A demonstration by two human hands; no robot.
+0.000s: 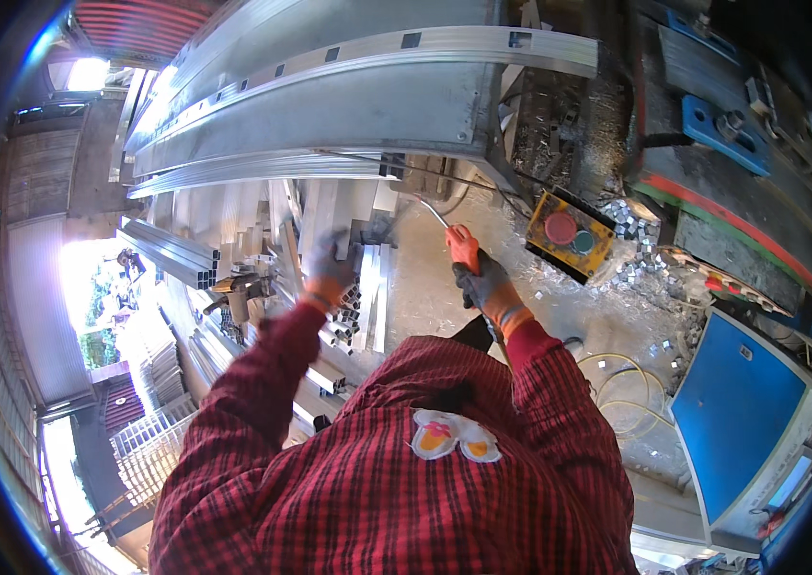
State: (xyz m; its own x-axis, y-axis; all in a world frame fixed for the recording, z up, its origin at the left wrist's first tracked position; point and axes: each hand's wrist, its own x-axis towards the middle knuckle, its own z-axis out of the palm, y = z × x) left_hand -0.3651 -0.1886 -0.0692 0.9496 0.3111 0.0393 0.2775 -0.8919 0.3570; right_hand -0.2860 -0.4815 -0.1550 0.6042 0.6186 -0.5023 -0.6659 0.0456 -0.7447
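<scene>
Both my hands wear grey gloves with orange cuffs. My right hand (487,287) is wrapped round an orange air blow gun (463,247), whose thin metal nozzle points up and to the left, toward the bench edge. My left hand (329,268) is smeared by motion, so its fingers cannot be made out. It hovers over stacked metal square tubes, apart from the blow gun. Ahead of me, a long aluminium profile (367,59) with square cutouts lies along the top of the grey metal bench (377,107).
A yellow control box (573,235) with a red and a green button sits to the right, amid metal offcuts. Beyond it stands a machine with a blue clamp (724,134). A blue cabinet (741,393) and a coiled yellow hose (650,379) are at the lower right. Bundled tubes (168,253) lie left.
</scene>
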